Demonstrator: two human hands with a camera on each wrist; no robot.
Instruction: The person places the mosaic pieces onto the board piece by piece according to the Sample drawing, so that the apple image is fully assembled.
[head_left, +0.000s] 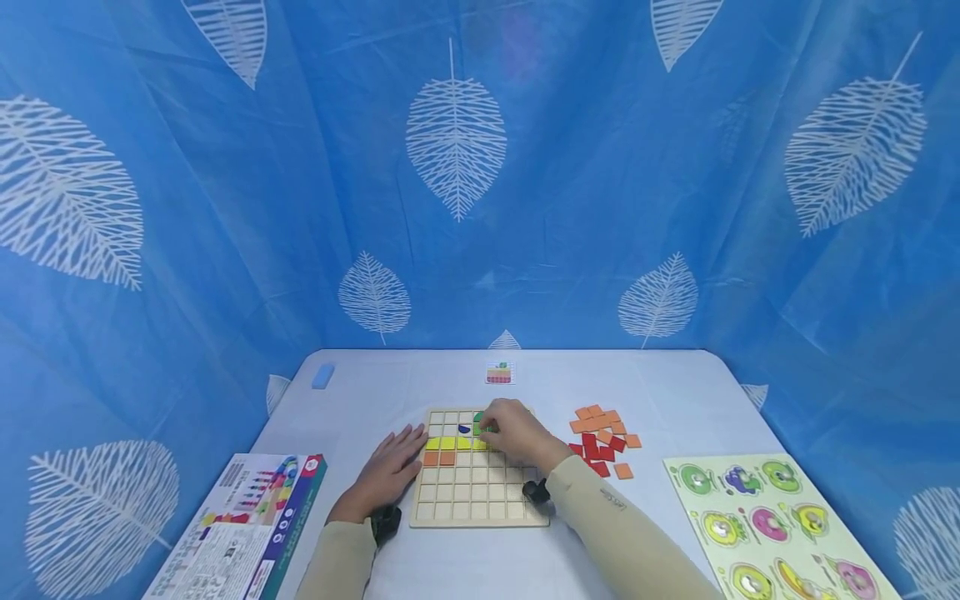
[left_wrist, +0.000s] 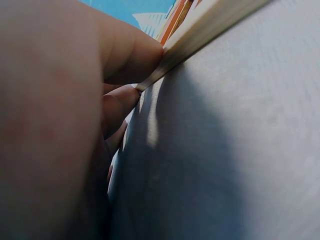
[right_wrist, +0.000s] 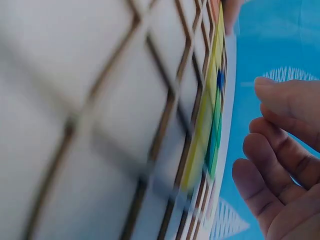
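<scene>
A wooden grid board [head_left: 480, 511] lies on the table with a row of yellow tiles [head_left: 448, 443], two orange tiles [head_left: 439, 458], green pieces [head_left: 477, 417] and a dark blue piece [head_left: 464, 429] in its cells. My left hand [head_left: 390, 469] rests beside its left side; in the left wrist view that hand's fingers touch the board's edge [left_wrist: 205, 37]. Over the upper right cells, near the green pieces, is my right hand [head_left: 519, 432]. In the right wrist view its fingers [right_wrist: 262, 185] are loosely bent, with nothing visible between them and the thumb.
Loose orange tiles [head_left: 597, 423] and red tiles [head_left: 591, 450] lie right of the board. Behind it sits a small picture card [head_left: 499, 372]. A blue block [head_left: 322, 376] is at back left, a printed box [head_left: 247, 525] at front left, a fruit puzzle board [head_left: 776, 533] at front right.
</scene>
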